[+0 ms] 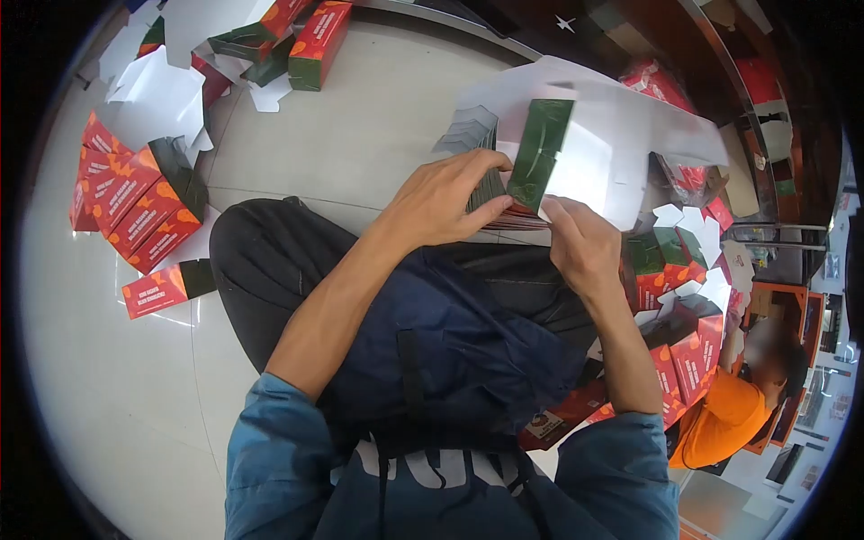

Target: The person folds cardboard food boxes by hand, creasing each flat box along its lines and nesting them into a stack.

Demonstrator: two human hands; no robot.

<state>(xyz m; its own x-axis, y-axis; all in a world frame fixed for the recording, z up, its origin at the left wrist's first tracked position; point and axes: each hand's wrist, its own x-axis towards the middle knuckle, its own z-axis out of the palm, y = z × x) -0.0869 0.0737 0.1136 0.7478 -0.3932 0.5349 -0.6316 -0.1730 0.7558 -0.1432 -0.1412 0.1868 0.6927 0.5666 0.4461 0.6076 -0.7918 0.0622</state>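
Surface: a pale, glossy tiled floor (315, 135), bearing a stack of flat-folded grey, green and red cardboard cartons (481, 144), taken as reference. Left of the stack lies a heap of red-and-green printed cardboard boxes (135, 202); to its right, a second group of similar boxes (679, 360), with a person in an orange top (729, 409) farther off on that side. Beyond the stack runs a dark, glossy furniture panel (576, 31).

Edges and room: a broad stretch of tile separates stack and heap. The right side is tighter, with a large pale sheet (675, 112) and the second group close by.

Pose: right hand (583, 243), at the stack's right, pinches the near edge of a carton with green panel and white interior (544, 139), raised beside the stack. Left hand (445, 202) reaches the stack's near end, thumb and forefinger parted; whether its grip bears on stack or carton cannot be determined.
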